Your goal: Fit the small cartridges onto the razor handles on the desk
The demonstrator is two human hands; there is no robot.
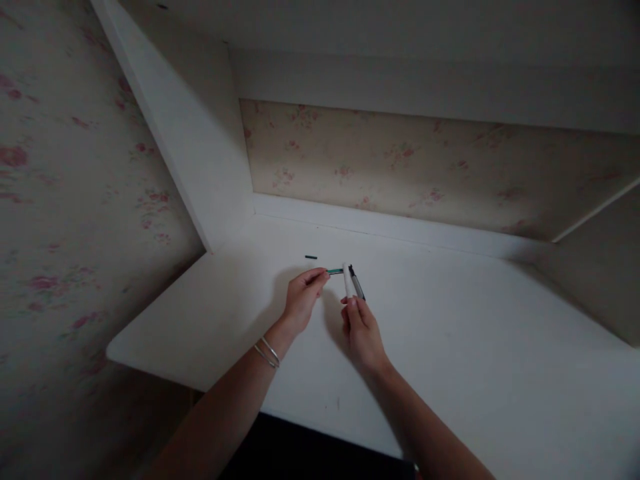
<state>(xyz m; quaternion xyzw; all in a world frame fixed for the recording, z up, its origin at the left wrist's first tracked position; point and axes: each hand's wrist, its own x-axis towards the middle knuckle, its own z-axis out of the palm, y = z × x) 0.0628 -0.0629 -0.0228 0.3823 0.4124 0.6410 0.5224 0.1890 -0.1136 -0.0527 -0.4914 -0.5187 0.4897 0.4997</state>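
Note:
My left hand (301, 299) is closed in a pinch on the end of a thin greenish strip (335, 271). The strip points right, and its far end meets or overlaps the tip of a slim white tube-like piece (349, 281); I cannot tell whether they touch. Fingers of my right hand (361, 330) are wrapped round the lower end of that white piece, which stands tilted over the desk. Just to its right is a narrow black and grey piece (357, 284), its lower end near my right fingers; whether it is joined to the white piece is unclear.
A short dark stick (311, 257) lies on the white desk (450, 347), beyond my left hand. A white side panel (200, 153) rises at the left, and a shelf (400, 87) hangs over the back. Flowered wallpaper (50, 233) covers the walls.

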